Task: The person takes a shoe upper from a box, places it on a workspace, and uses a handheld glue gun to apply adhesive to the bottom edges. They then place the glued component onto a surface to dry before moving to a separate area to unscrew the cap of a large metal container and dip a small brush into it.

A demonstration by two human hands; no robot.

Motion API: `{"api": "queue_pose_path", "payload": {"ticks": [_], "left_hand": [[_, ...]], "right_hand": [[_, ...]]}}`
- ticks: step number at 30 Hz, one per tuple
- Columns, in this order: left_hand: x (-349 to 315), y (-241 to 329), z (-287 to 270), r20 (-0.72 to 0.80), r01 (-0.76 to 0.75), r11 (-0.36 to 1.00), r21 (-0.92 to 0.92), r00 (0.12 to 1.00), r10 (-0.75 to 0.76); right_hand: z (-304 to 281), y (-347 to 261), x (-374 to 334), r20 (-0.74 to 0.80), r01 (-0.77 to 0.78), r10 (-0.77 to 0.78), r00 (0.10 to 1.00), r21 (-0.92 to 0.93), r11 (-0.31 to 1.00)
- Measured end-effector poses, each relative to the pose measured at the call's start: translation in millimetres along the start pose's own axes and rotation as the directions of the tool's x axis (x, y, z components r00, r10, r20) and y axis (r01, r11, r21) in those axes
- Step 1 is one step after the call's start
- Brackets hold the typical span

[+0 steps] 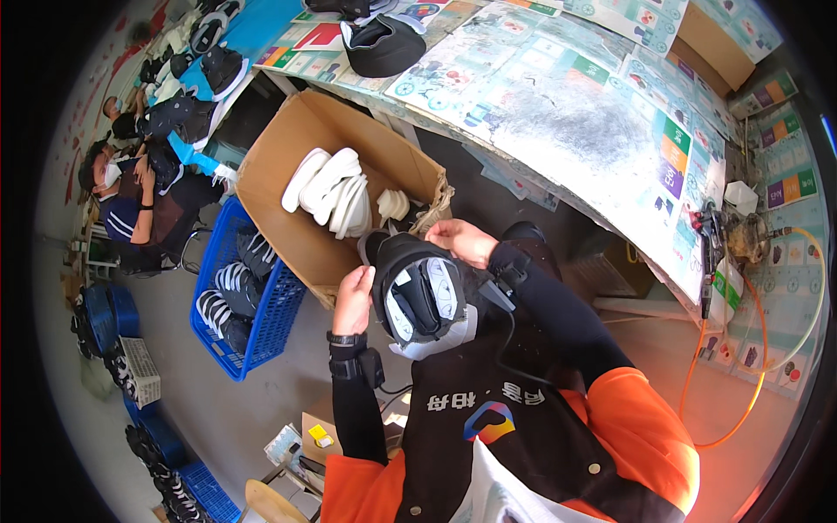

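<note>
A black shoe upper (pixel 420 295) with pale lining and white patches inside its opening rests at my lap, against my dark apron. My left hand (pixel 353 301) is closed at the left side of the shoe, its thumb and fingertips pinching at the edge. On the far right side, my right hand (pixel 462 242) has its fingers curled together beside the upper; what sits between those fingertips is hidden. Just beyond the shoe stands an open cardboard box (pixel 275 179) holding a heap of white shoe soles (pixel 327 187).
A blue basket (pixel 283 318) of black-and-white shoes stands left of the box. Ahead runs a paper-covered workbench (pixel 558 113) bearing a black shoe part (pixel 382 45). An orange hose (pixel 686 392) hangs at right. Another person (pixel 131 196) sits far left.
</note>
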State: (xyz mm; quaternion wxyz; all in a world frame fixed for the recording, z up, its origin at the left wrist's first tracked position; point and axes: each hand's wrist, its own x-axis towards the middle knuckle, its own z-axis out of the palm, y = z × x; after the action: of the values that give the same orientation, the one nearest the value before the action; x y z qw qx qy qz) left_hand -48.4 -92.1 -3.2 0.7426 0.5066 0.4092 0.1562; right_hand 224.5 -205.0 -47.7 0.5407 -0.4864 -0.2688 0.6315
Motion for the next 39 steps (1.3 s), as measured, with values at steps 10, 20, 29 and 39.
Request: {"api": "queue_pose_path", "payload": {"ticks": [10, 20, 29, 39], "left_hand": [[-54.9, 146.1, 64.3, 0.137, -0.456, 0.889, -0.029, 0.880, 0.456], [70.9, 117.5, 137.4, 0.087, -0.411, 0.879, -0.242, 0.893, 0.441], [114.2, 187.3, 218.9, 0.458, -0.540, 0.819, -0.196, 0.688, 0.563], [114.3, 220.3, 406.3, 0.223, -0.493, 0.845, -0.208, 0.817, 0.531]], "right_hand": [[57.3, -170.4, -113.4, 0.273, 0.397, -0.772, 0.575, -0.917, -0.029], [16.9, -200.1, -146.1, -0.518, 0.251, -0.508, 0.688, -0.487, 0.837], [-52.6, -182.0, -187.0, -0.780, 0.287, -0.365, 0.509, -0.246, 0.926], [-91.0, -160.2, -262.8, -0.557, 0.190, -0.099, 0.824, 0.108, 0.976]]}}
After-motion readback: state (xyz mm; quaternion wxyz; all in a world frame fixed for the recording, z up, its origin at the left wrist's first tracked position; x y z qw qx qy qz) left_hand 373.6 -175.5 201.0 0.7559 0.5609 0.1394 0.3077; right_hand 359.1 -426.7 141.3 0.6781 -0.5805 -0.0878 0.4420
